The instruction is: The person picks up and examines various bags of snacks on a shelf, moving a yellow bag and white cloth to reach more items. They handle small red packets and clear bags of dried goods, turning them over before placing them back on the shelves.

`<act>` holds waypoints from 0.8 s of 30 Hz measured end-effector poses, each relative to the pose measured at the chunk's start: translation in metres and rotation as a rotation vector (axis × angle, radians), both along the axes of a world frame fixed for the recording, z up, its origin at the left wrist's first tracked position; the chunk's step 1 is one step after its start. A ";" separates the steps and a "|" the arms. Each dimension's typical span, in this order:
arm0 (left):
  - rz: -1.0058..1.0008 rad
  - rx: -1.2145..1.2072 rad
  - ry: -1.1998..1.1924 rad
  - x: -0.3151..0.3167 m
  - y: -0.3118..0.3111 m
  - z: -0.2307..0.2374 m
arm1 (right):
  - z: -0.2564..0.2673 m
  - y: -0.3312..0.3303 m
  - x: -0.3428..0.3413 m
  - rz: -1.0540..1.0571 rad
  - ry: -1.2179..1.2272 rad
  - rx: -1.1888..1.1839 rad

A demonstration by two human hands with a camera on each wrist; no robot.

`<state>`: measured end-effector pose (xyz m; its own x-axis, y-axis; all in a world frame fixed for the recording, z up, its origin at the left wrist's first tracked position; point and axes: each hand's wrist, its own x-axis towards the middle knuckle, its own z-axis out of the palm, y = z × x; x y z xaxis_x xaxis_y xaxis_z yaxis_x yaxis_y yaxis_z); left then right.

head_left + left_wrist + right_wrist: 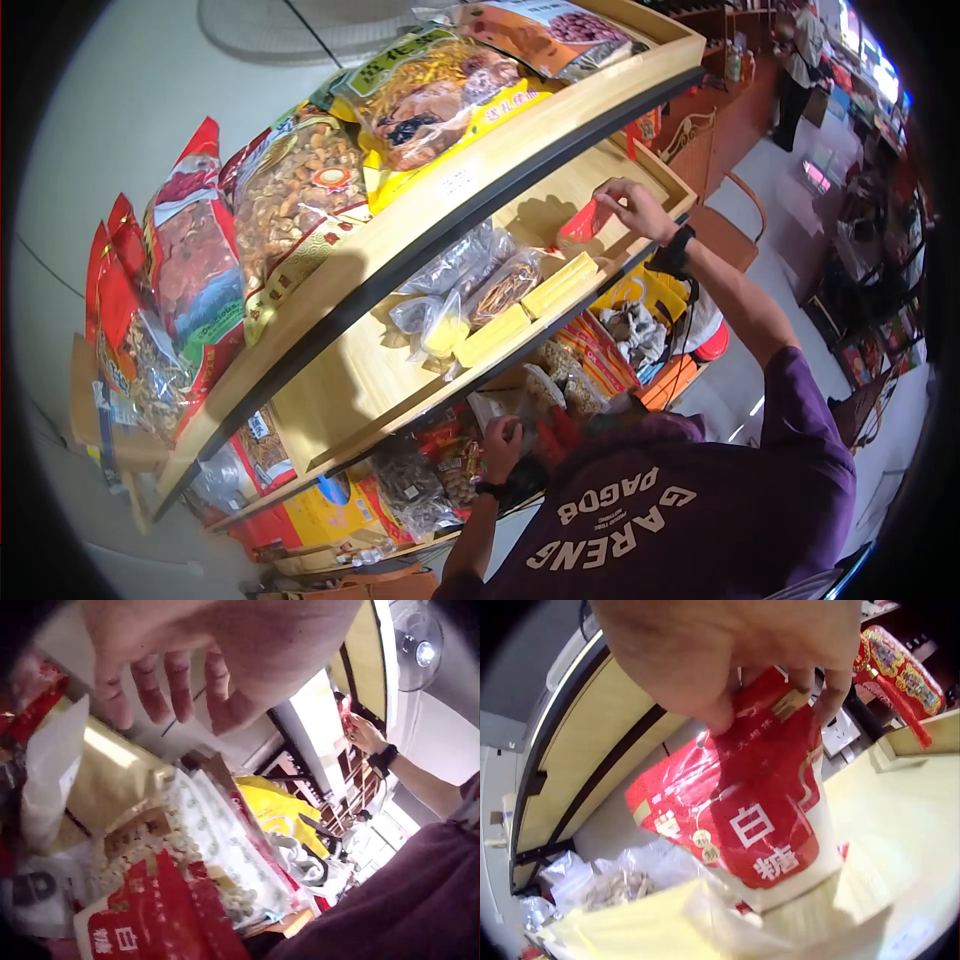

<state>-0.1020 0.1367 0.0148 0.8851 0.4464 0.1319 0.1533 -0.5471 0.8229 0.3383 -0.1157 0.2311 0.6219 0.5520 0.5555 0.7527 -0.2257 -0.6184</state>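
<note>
My right hand (637, 210) pinches a red bag of white sugar (742, 810) by its top edge over the middle shelf (330, 400). In the right wrist view the thumb lies on the front of the bag and the fingers go behind it. Beside it on that shelf are yellow blocks (560, 285) and clear plastic bags of dried goods (505, 288). My left hand (217, 660) hangs with loosely bent fingers and nothing in them. Below it on the lower level lie another red sugar bag (157, 915) and a clear bag of pale round pieces (142, 836).
Large bags of dried goods (300, 190) line the upper shelf, whose dark-edged front board (440, 240) overhangs the middle one. A yellow bag (277, 814) stands near the rack's end. A red tasselled ornament (904, 679) hangs by the shelf's end. Another person (800, 60) stands far back.
</note>
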 end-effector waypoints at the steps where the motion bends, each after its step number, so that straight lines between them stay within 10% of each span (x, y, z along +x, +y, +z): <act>1: -0.022 -0.044 0.021 0.000 -0.007 0.001 | 0.010 -0.002 0.005 0.038 0.064 0.010; 13: -0.344 -0.257 0.032 0.082 -0.090 0.105 | 0.114 -0.049 -0.061 -0.086 -0.003 -0.058; 17: -0.437 -0.406 -0.004 0.102 -0.100 0.084 | 0.095 -0.057 -0.085 0.092 0.423 0.129; 24: -0.440 -1.141 0.200 0.077 -0.101 0.072 | 0.028 -0.025 -0.177 0.370 0.462 0.078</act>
